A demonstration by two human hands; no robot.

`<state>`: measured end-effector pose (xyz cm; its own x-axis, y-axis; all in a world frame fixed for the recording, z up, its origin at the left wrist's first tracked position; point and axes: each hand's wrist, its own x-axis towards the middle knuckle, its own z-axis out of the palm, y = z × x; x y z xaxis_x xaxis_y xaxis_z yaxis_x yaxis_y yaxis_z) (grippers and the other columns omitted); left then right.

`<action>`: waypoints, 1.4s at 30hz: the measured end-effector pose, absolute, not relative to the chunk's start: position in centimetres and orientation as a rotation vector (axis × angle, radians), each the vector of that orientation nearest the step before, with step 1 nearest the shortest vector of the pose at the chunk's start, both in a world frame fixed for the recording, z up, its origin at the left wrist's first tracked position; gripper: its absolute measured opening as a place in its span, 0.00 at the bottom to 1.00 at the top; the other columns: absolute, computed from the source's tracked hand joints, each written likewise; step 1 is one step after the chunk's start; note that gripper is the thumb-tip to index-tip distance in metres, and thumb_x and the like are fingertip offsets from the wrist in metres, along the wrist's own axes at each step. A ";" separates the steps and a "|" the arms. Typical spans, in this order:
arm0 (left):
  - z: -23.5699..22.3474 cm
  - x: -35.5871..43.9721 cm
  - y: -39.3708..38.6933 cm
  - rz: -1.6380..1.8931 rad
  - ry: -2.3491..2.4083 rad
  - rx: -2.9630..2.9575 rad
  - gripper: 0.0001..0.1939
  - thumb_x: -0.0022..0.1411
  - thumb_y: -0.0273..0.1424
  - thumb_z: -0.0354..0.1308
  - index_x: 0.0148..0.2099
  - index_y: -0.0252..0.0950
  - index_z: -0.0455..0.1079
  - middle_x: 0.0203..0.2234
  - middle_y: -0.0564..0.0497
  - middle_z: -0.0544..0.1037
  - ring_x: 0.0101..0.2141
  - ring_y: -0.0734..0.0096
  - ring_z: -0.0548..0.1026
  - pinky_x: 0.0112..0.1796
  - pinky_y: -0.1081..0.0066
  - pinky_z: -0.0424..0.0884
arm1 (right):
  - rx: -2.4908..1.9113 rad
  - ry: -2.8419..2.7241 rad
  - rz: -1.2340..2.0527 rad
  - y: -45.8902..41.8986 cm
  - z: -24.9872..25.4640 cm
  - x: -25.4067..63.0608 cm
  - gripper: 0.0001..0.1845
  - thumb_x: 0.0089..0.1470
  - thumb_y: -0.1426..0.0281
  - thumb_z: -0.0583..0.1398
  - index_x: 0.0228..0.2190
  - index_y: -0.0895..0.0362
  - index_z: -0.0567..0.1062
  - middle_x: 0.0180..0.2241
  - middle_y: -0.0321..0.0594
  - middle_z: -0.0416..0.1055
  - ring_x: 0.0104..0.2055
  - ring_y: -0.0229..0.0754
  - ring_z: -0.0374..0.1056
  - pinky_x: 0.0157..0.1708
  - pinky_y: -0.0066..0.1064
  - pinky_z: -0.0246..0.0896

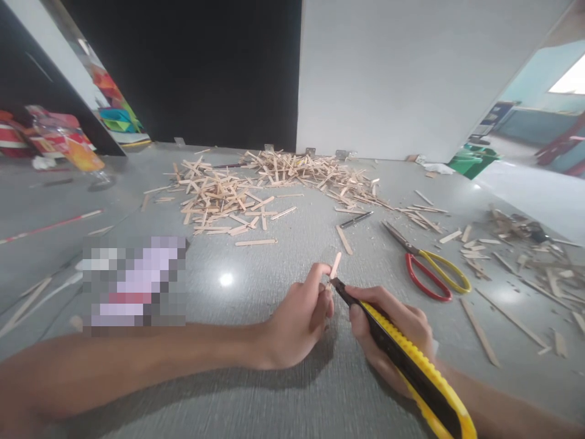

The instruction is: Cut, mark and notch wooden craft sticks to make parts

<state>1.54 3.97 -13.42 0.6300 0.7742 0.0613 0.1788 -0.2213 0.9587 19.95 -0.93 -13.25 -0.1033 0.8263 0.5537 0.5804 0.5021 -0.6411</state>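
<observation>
My left hand (299, 320) is closed around a short wooden craft stick (336, 264), whose rounded end points up and away from me. In my right hand (395, 332) is a yellow and black utility knife (411, 366), gripped near its front. The knife's tip meets the stick just above my left fingers; the blade itself is too small to make out. Both hands are close together over the grey table (256, 396). Beyond them lie a loose craft stick (344, 239) and a dark pen (356, 219).
Scissors (427, 265) with red and yellow handles lie to the right. Piles of cut sticks (219, 192) spread at the back, with wood scraps (553, 274) at far right. A blurred-out object (137, 280) sits left. A plastic bottle (75, 146) and green bin (473, 160) stand farther off.
</observation>
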 end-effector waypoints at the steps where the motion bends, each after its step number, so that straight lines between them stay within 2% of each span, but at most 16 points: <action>1: -13.4 1.6 4.0 0.667 0.784 1.737 0.08 0.78 0.37 0.42 0.53 0.41 0.54 0.26 0.58 0.66 0.21 0.76 0.65 0.22 0.76 0.62 | -1.179 -1.785 0.330 -0.9 -13.3 19.9 0.09 0.61 0.75 0.60 0.43 0.53 0.75 0.20 0.25 0.63 0.15 0.31 0.57 0.15 0.23 0.57; 5: -13.4 1.7 3.9 0.674 0.800 1.718 0.09 0.78 0.39 0.41 0.53 0.41 0.54 0.27 0.58 0.67 0.21 0.77 0.65 0.22 0.76 0.63 | -1.167 -1.747 0.361 -0.8 -13.3 19.8 0.08 0.60 0.74 0.61 0.42 0.54 0.75 0.19 0.25 0.62 0.14 0.30 0.57 0.15 0.22 0.57; 10: -13.5 1.8 4.0 0.686 0.803 1.679 0.11 0.78 0.42 0.42 0.52 0.42 0.53 0.27 0.59 0.67 0.20 0.76 0.66 0.22 0.75 0.63 | -1.154 -1.704 0.445 -0.7 -13.4 19.8 0.08 0.60 0.75 0.61 0.42 0.54 0.76 0.20 0.26 0.66 0.15 0.30 0.60 0.16 0.21 0.58; 17: -13.8 1.8 4.3 0.705 0.795 1.614 0.13 0.77 0.44 0.44 0.53 0.41 0.55 0.27 0.59 0.69 0.19 0.77 0.66 0.21 0.76 0.64 | -1.165 -1.599 0.706 -0.4 -14.2 20.0 0.06 0.64 0.71 0.60 0.43 0.53 0.75 0.18 0.27 0.69 0.15 0.33 0.64 0.18 0.24 0.61; 23: -13.5 1.7 4.4 0.781 0.718 1.542 0.15 0.77 0.45 0.46 0.55 0.41 0.53 0.28 0.55 0.75 0.20 0.76 0.71 0.22 0.76 0.66 | -1.078 -1.707 0.626 -0.4 -13.6 19.9 0.10 0.63 0.74 0.59 0.46 0.51 0.72 0.20 0.26 0.70 0.17 0.32 0.65 0.20 0.22 0.63; 27: -13.1 1.5 4.4 0.801 0.649 1.484 0.14 0.78 0.45 0.44 0.54 0.41 0.54 0.23 0.57 0.75 0.18 0.76 0.70 0.21 0.78 0.65 | -1.011 -1.748 0.584 -0.4 -13.3 19.9 0.14 0.63 0.75 0.59 0.48 0.49 0.70 0.24 0.28 0.72 0.19 0.32 0.67 0.20 0.21 0.64; 33: -13.1 1.4 4.9 0.744 0.552 1.370 0.13 0.78 0.47 0.43 0.52 0.44 0.51 0.24 0.58 0.75 0.17 0.74 0.77 0.14 0.83 0.58 | -0.990 -1.728 0.630 0.0 -13.7 20.0 0.14 0.64 0.74 0.59 0.48 0.47 0.70 0.26 0.29 0.74 0.20 0.32 0.69 0.22 0.20 0.67; 39: -12.7 1.4 5.3 0.707 0.524 1.311 0.12 0.77 0.47 0.45 0.52 0.46 0.51 0.25 0.60 0.74 0.19 0.73 0.79 0.13 0.84 0.55 | -0.947 -1.594 0.906 -0.1 -14.6 20.5 0.12 0.66 0.70 0.61 0.50 0.46 0.71 0.32 0.33 0.76 0.27 0.35 0.74 0.26 0.23 0.70; 42: -12.6 1.4 5.3 0.710 0.545 1.299 0.13 0.77 0.47 0.45 0.52 0.45 0.51 0.28 0.59 0.73 0.20 0.74 0.80 0.14 0.84 0.55 | -0.917 -1.421 1.092 0.1 -14.4 20.4 0.10 0.67 0.67 0.62 0.49 0.48 0.72 0.32 0.33 0.75 0.26 0.35 0.74 0.24 0.23 0.70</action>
